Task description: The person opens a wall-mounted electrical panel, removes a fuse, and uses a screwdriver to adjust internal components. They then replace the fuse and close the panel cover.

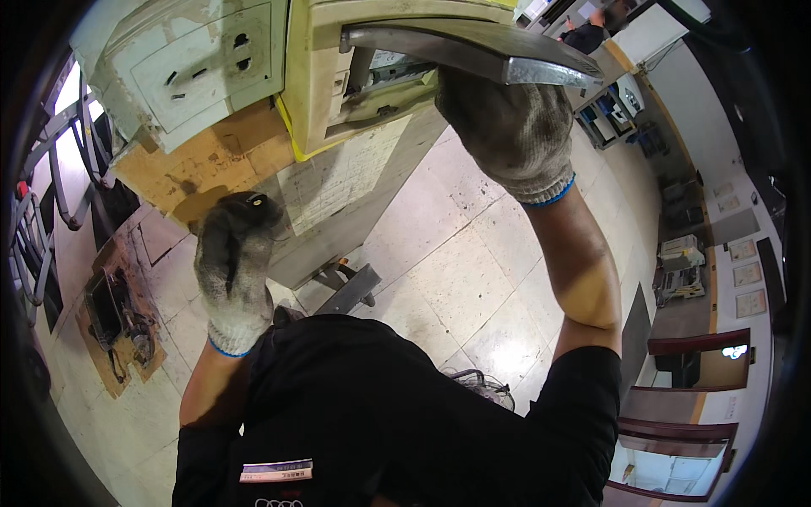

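My right hand (511,131), in a soiled white knit glove with a blue cuff, is raised to the underside of a grey panel (439,46). It appears to grip the panel, though the panel's edge covers my fingertips. The panel sticks out from a cream machine housing (317,76), above a recess (384,93) with metal parts inside. My left hand (232,262), gloved alike with blackened fingers, is closed beside the cardboard-brown ledge (224,139). A small dark piece with a brass-coloured dot (257,202) shows at its fingertips, too small to name.
A worn pale-green box (194,68) stands left of the housing. Below juts a grey metal bar (351,290). Dark parts (118,317) lie on a stained board on the tiled floor (431,245) at left. Another person (591,32) is far off at upper right; equipment (680,266) lines the right wall.
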`<control>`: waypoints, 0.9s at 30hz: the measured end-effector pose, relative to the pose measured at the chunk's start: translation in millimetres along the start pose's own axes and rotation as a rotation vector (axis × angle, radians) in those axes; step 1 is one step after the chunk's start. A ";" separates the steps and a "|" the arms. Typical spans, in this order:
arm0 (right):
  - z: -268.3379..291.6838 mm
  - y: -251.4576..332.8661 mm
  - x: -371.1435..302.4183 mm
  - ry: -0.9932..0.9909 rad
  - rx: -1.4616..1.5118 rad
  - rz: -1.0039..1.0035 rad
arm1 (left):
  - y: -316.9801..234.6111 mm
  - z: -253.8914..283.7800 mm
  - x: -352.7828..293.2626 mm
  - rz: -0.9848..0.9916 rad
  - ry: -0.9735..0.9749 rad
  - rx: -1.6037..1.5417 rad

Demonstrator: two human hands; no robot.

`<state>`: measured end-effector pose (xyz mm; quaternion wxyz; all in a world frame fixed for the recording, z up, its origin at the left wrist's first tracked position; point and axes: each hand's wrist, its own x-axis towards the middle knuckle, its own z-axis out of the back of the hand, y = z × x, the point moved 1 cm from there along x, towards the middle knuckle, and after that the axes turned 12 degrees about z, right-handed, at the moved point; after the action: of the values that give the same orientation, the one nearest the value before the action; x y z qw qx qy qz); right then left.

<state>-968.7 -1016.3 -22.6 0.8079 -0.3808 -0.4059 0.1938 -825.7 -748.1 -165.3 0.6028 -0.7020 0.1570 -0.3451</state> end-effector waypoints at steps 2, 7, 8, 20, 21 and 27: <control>1.0 -3.2 0.6 0.020 -0.015 0.034 | 1.5 -3.6 -3.9 0.012 0.007 -0.021; 4.7 25.1 11.3 -0.061 0.002 -0.300 | -0.3 -10.2 -10.4 0.017 0.024 -0.013; 3.9 36.8 14.9 -0.075 -0.017 -0.461 | -1.3 -11.9 -11.7 -0.006 0.018 0.038; 0.2 32.6 10.7 -0.071 0.157 -0.444 | -7.2 -19.9 -5.7 -0.046 0.020 0.154; 0.3 29.9 10.9 -0.066 0.150 -0.392 | -8.1 -19.4 -4.5 -0.066 0.018 0.194; 3.9 10.4 8.9 0.054 0.077 -0.133 | -12.2 -22.4 -4.1 0.077 -0.005 0.057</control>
<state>-966.6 -1002.3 -24.6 0.8436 -0.3266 -0.4007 0.1451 -846.1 -759.3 -154.1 0.6358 -0.6788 0.1725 -0.3244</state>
